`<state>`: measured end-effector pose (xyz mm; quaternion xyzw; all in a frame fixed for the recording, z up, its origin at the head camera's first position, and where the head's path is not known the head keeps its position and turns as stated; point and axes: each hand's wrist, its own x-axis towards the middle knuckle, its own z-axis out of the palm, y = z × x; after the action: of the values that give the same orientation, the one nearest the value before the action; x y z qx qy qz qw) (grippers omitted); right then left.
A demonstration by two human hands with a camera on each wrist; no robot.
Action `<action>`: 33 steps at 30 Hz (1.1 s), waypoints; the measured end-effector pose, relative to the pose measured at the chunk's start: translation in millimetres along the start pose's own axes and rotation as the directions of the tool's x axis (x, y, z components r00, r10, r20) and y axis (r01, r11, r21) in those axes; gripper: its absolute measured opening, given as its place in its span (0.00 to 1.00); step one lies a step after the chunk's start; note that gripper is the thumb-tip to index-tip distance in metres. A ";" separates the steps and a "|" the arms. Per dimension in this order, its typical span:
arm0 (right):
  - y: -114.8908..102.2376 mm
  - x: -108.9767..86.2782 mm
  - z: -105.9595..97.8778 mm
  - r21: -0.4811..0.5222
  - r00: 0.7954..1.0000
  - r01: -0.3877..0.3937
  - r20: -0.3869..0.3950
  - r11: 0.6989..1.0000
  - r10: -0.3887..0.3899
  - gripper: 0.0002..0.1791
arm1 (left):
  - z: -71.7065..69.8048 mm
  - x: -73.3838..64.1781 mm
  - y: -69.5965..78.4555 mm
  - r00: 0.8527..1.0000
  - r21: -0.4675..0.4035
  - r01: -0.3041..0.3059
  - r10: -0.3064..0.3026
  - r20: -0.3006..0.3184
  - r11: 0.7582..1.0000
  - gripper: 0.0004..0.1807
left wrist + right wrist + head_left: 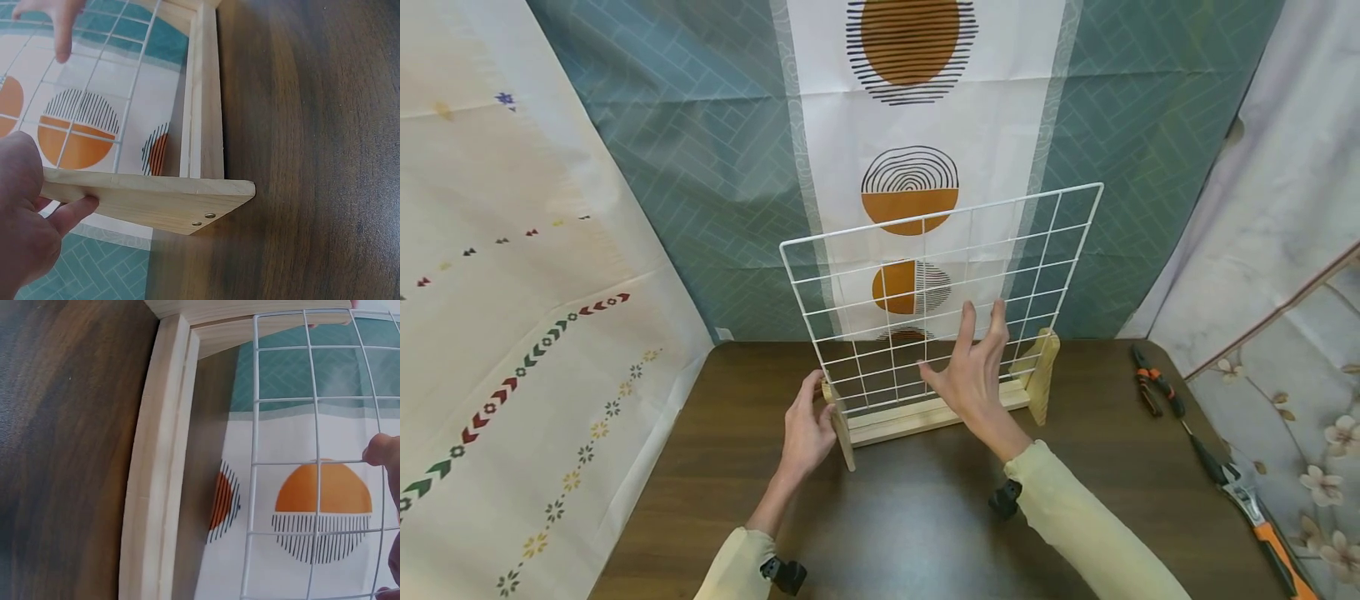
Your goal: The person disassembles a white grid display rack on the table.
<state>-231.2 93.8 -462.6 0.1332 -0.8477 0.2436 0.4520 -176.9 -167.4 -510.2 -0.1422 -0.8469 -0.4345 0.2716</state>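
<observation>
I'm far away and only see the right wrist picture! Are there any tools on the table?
Observer: Yes, pliers lie near the right edge of the table.
Child: Any metal bits in the wood?
Observer: Two round metal fasteners sit in the outer face of the left wooden panel.
Child: Does the other end have a panel too?
Observer: Yes, the head view shows a right wooden panel there.

Grid (924, 287): smooth coated wire. Stand (910, 422): matt, bare wood. Tabletop (917, 525): woodgrain, slight sheen.
</observation>
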 end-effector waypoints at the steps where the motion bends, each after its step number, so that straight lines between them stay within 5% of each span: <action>1: -0.4 1.1 -0.6 0.000 1.000 0.001 -0.001 1.000 -0.001 0.70 | 0.0 -0.1 -0.1 1.000 0.001 0.001 -0.001 0.002 1.000 0.34; 33: -12.3 31.4 -16.5 0.034 0.999 0.037 -0.031 0.999 -0.036 0.69 | 0.3 -0.3 0.9 1.000 0.013 -0.005 0.005 0.009 1.000 0.33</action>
<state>-231.6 92.0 -425.1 0.1528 -0.8338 0.2518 0.4669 -176.4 -166.6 -509.9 -0.1445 -0.8506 -0.4278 0.2696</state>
